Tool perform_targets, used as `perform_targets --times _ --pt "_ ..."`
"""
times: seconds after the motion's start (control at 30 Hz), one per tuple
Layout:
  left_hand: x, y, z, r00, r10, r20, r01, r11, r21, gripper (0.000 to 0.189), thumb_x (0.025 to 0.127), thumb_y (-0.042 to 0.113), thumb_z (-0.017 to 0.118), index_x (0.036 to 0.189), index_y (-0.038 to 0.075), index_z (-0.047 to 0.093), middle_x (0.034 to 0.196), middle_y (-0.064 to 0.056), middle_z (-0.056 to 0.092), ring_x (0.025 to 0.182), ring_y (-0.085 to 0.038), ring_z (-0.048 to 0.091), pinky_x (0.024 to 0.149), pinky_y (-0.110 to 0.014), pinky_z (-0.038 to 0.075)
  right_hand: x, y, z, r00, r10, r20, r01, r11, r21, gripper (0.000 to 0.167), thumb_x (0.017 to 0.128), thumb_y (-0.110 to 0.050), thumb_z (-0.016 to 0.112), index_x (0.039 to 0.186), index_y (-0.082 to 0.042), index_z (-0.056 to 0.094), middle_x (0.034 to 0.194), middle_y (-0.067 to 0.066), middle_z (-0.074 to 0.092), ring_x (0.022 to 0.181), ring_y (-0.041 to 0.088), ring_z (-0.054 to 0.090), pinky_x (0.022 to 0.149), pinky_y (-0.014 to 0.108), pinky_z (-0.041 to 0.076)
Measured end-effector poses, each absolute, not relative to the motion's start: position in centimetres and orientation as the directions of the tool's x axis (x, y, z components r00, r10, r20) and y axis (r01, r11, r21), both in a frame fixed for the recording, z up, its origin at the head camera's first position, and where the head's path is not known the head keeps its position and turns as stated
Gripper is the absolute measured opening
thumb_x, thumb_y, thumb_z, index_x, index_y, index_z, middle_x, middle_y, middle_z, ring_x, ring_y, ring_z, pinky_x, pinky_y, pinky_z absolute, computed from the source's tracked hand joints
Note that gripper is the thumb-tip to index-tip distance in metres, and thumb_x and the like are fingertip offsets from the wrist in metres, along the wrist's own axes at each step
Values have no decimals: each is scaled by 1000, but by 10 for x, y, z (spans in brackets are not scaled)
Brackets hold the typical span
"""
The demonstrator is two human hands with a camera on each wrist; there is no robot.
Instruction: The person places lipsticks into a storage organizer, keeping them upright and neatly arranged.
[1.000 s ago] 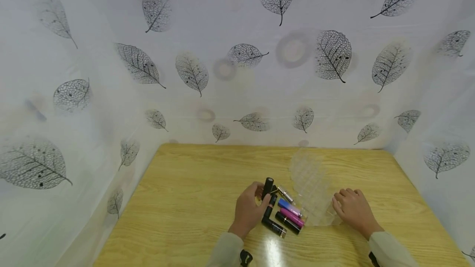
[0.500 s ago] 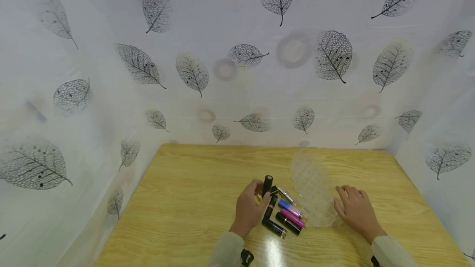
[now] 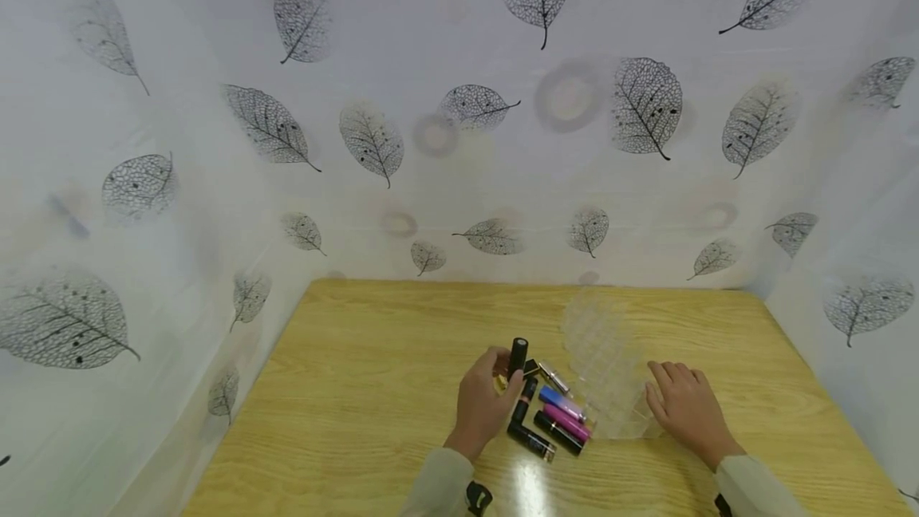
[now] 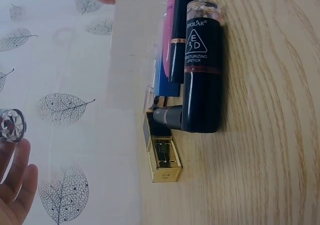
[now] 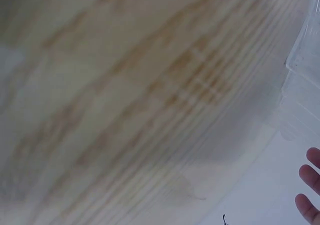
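My left hand (image 3: 483,405) holds a black lipstick tube (image 3: 518,356) upright, gripped between thumb and fingers. In the left wrist view only the clear faceted end of that lipstick (image 4: 12,126) shows, beside curled fingers (image 4: 17,185). My right hand (image 3: 689,409) is at the near right edge of a clear plastic divided organizer (image 3: 603,357), its fingers loosely bent and holding nothing. The right wrist view catches the fingertips (image 5: 310,177) a little away from the organizer's wall (image 5: 305,70); whether any finger touches it, I cannot tell.
Between the hands lie several cosmetics: a black labelled lipstick (image 4: 202,75), a gold square-ended lipstick (image 4: 167,160), a pink tube (image 3: 566,422), a blue-to-pink tube (image 3: 560,403), a black tube (image 3: 558,432) and a silver one (image 3: 554,377). Leaf-patterned sheeting (image 3: 459,182) surrounds the wooden table (image 3: 373,389).
My right hand has drawn back slightly from the organizer and its fingers have loosened. The left hand keeps hold of the lipstick, raised very slightly.
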State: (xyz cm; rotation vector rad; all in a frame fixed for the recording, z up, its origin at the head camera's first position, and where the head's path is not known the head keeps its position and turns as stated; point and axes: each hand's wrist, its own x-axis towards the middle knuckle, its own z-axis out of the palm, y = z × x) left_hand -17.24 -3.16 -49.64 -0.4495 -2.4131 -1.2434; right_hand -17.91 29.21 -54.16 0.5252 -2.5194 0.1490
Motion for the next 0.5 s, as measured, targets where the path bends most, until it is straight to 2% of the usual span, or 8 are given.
perform_targets --times 0.27,0.5 --pt "-175 -28 -496 -865 125 486 473 526 707 17 89 18 63 104 11 59 89 1 66 78 -7 60 72 -31 55 -179 294 -545 -766 -339 547 -396 918 14 32 86 -19 54 106 4 62 89 18 65 82 34 60 71 51 46" --pt "-175 -24 -492 -849 154 505 513 473 716 17 89 16 63 104 10 59 90 0 66 79 -7 61 72 -23 54 -180 293 -544 -774 -333 538 -389 921 11 31 84 -18 57 105 4 62 89 18 65 83 34 61 72 52 46"
